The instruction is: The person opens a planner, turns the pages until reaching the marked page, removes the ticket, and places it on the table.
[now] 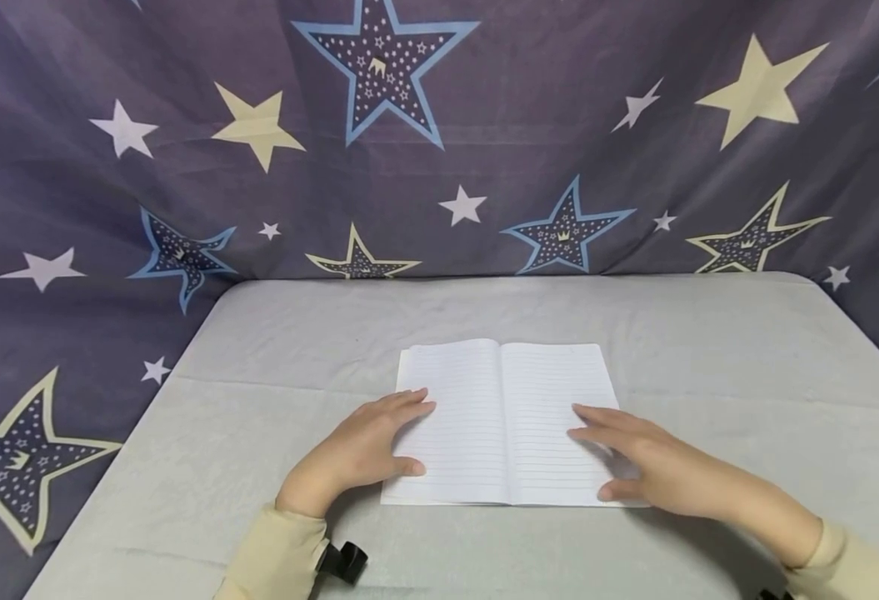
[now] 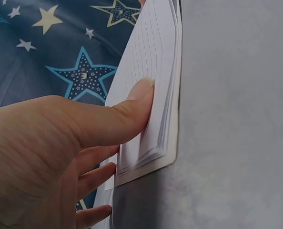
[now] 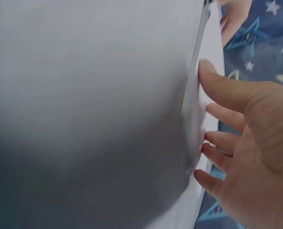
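An open notebook [image 1: 502, 421] with lined, unwritten pages lies flat near the middle of the grey-covered table [image 1: 259, 350], its spine running away from the person. The left hand [image 1: 360, 450] rests on the left page with fingers spread and nearly straight, holding nothing; its thumb lies along the lower part of the page. In the left wrist view the thumb [image 2: 132, 112] presses flat against the stack of sheets at the page edge, and the other fingers are half hidden below it, so how far they reach onto the paper cannot be told. The right hand [image 1: 645, 462] lies over the right page, fingers extended and slightly fanned, gripping nothing; it covers the notebook's lower right corner. The right wrist view is blurred: the fingertips [image 3: 206, 67] seem to touch the paper edge, but the contact is hard to make out, and most of that frame is a soft grey surface. Cream sleeves [image 1: 274, 558] are cut off by the bottom edge. A small black clip [image 1: 343, 561] sits by the left wrist, partly out of view. A dark star-printed cloth [image 1: 439, 125] hangs behind and beside the table.
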{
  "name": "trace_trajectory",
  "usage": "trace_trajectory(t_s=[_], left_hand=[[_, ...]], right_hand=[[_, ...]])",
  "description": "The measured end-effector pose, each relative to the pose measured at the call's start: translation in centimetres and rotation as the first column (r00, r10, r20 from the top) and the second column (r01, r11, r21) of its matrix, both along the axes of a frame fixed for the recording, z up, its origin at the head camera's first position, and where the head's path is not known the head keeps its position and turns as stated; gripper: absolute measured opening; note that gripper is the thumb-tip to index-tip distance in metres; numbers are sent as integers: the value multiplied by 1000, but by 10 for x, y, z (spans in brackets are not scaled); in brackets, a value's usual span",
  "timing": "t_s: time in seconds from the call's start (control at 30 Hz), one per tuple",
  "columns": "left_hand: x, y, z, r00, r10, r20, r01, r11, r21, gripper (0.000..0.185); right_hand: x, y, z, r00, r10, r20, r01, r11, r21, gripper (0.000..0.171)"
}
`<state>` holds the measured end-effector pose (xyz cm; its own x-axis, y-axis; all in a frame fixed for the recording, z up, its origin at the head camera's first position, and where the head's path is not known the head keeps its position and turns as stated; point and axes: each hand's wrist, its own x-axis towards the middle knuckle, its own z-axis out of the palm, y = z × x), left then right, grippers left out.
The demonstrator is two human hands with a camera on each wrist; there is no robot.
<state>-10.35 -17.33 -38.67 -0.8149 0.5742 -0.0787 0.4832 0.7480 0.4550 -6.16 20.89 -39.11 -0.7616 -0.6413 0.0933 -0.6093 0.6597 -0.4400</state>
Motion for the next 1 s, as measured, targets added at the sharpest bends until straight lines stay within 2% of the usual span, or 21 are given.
trace_trajectory(t_s=[0.2,0.43,0.6,0.7,0.9,1.0], left_hand=[[0,0,0,1000,4,5,-4,1000,-1,77],[-1,0,0,1000,1,1,-1,1000,1,77],[-1,0,1,1000,7,7,-7,1000,1,77],[-1,0,2,1000,16,16,-16,1000,2,77],[0,0,2,1000,23,21,-23,1000,-1,77],[-1,0,1,1000,23,17,-23,1000,4,77]], right_hand=[[-9,26,-9,1000,-1,-5,0,999,-53,84],[-15,34,-14,999,34,-1,-34,998,-62,98],[-16,34,-19,993,66,-94,-76,992,-102,91],[-16,31,-18,989,49,-142,-63,993,-100,82],[-11,23,-10,988,-28,-152,19,998,-56,61],[-9,19,-5,980,-108,-167,100,993,-56,70]])
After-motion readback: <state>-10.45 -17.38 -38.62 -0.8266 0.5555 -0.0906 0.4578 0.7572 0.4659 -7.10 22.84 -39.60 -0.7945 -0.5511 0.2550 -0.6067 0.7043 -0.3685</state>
